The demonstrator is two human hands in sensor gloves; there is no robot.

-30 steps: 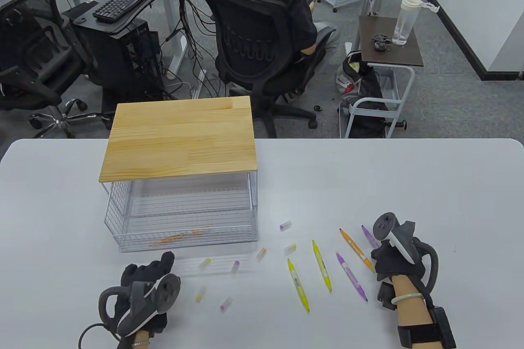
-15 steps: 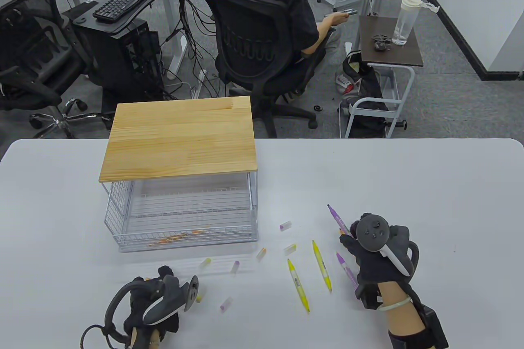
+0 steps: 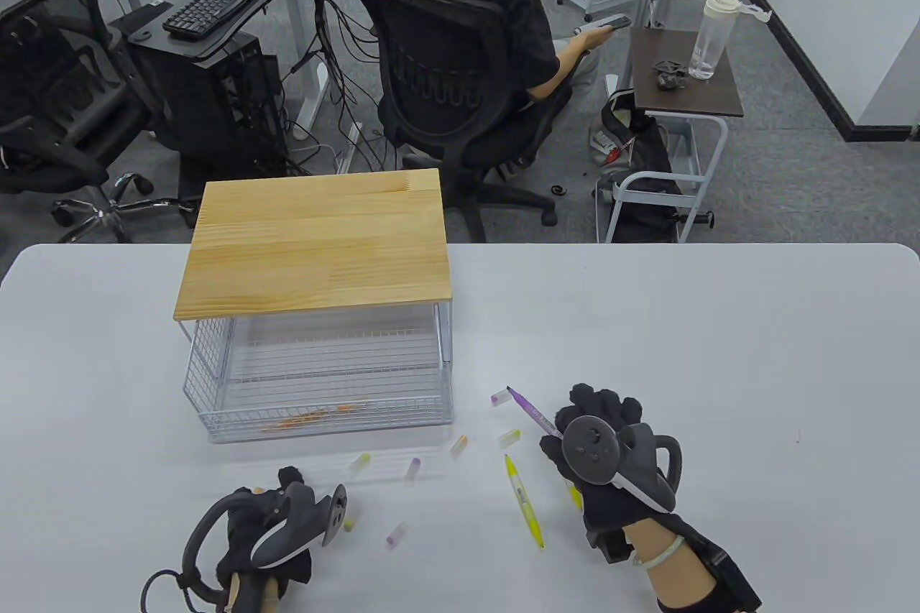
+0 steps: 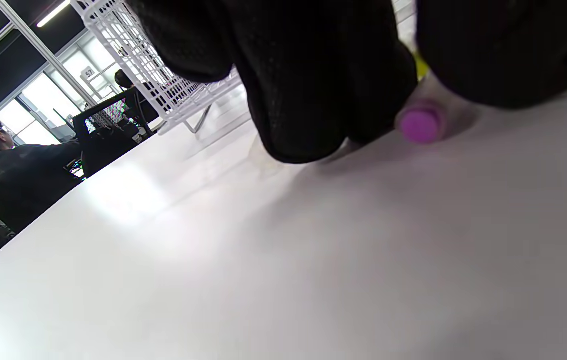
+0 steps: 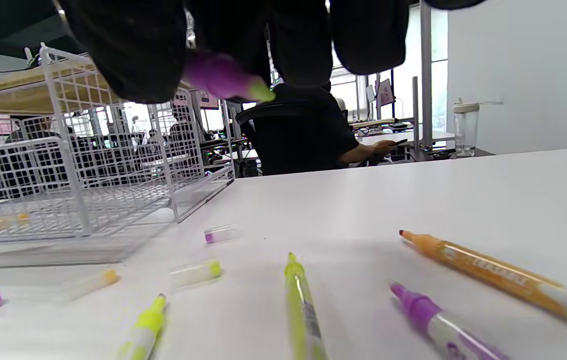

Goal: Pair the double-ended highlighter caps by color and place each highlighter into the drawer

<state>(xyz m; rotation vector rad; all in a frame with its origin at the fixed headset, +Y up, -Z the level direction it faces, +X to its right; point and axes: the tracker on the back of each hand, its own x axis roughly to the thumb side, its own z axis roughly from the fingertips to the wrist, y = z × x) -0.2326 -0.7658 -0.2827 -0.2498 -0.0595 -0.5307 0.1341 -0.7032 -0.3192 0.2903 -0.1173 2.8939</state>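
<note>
Right hand (image 3: 604, 455) has shifted left across the table (image 3: 719, 354) since the earlier frame, carrying the purple highlighter (image 3: 533, 413) with it, now over the loose pens. Fingers curled around the barrel, clamped. Long axis runs diagonally, free uncapped tip pointing far-left toward the drawer (image 3: 316, 383); right wrist view shows the other tip poking from under the fingers (image 5: 133, 55).

Left hand (image 3: 269, 534) barely moved, resting near the table's near edge, fingers down on the tabletop beside a purple-ended cap (image 4: 419, 124); cannot tell if it pinches anything.

Outward from the right hand: one yellow highlighter (image 3: 524, 501) just to its left, long axis near-to-far, slightly tilted. A second yellow pen is mostly hidden under the hand. Orange highlighter (image 5: 493, 277) and another purple pen (image 5: 438, 320) lie on the table in the right wrist view, both uncapped.

Loose caps (image 3: 460, 445) scattered between the two hands and just near of the drawer front. Wire drawer is pulled out under a wooden top (image 3: 316, 246), orange pens (image 3: 305, 417) already lying in it. Open table room right of and beyond the right hand.
</note>
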